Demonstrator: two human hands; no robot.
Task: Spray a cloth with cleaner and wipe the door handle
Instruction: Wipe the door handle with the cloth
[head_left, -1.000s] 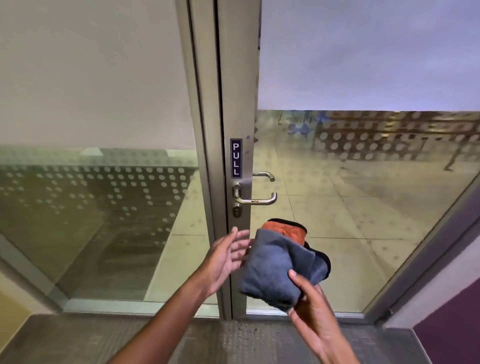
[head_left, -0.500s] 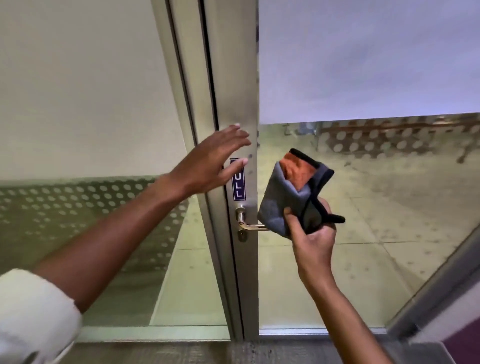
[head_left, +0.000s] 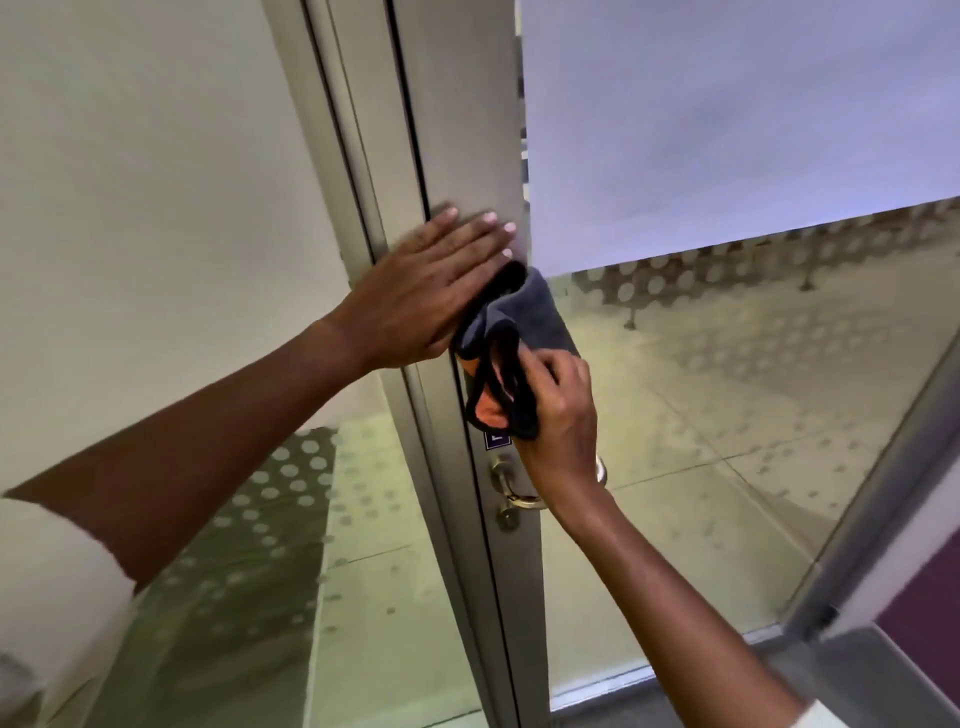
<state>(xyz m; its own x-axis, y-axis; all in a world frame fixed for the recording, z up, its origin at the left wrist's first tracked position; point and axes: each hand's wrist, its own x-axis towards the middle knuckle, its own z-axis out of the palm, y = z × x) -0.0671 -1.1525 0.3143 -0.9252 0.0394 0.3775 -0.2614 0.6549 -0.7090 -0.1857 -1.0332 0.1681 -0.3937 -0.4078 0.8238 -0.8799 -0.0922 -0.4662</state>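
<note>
Cloth (head_left: 540, 317) in right hand (head_left: 563, 415) above door handle (head_left: 511, 488)

Frosted glass panels (head_left: 727, 130) – dotted lower band – pale tiled floor (head_left: 701, 467) beyond.

The right hand (head_left: 563, 415) and cloth (head_left: 511, 358) hide most of the door handle (head_left: 519, 500) and sign (head_left: 497, 440).
</note>
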